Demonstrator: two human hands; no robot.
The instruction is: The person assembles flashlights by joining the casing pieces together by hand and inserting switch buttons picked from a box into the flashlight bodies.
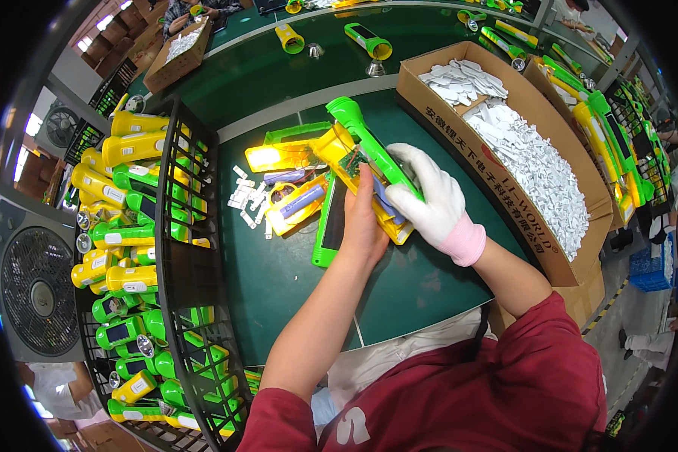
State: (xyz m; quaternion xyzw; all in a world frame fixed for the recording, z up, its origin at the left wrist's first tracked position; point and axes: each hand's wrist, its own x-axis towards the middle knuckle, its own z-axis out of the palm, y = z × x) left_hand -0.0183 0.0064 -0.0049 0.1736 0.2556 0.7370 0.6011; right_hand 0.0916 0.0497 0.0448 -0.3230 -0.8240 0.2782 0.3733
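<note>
At the middle of the table [279, 294], the bare left hand [362, 218] clamps a yellow torch shell [336, 148], thumb across it; the gloved right hand's [434, 202] fingers grip a green shell [371, 141] alongside. The yellow shell already carries a blue battery [383, 200], but the work looks partway: its inside shows, unclosed. Just left, another open yellow housing [280, 223] also appears unfinished.

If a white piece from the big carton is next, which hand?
Probably the right hand: it's nearer the carton, though holding the green shell. The left hand is farther, at the yellow shell.
</note>
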